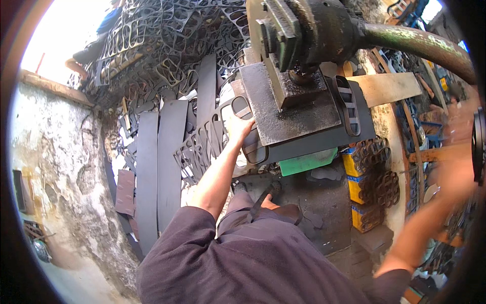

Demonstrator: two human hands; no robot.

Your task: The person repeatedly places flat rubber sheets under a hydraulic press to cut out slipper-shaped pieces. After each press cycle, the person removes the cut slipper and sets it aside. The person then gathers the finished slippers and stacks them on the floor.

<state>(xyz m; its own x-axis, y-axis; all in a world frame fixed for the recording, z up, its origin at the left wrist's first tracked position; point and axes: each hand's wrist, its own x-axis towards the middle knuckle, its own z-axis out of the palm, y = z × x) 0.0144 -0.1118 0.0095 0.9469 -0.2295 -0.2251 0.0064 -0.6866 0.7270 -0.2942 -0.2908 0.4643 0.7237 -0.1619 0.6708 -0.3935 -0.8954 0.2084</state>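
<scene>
Left hand (240, 126) on black looped sheet (208, 136), right hand (458, 166) blurred; we can't tell grips; dark metal press (298, 91), yellow-blue boxes (358, 190) between.

The left hand (239, 126) touches dark cut-out sheeting (255, 148) beside a metal press (293, 121); the right hand (459, 161) is blurred.

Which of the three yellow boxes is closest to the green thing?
The top yellow box, just right of the green thing; the middle box and bottom box sit lower and farther away.

3 yellow boxes (356, 190), stained wall (61, 152)
</scene>
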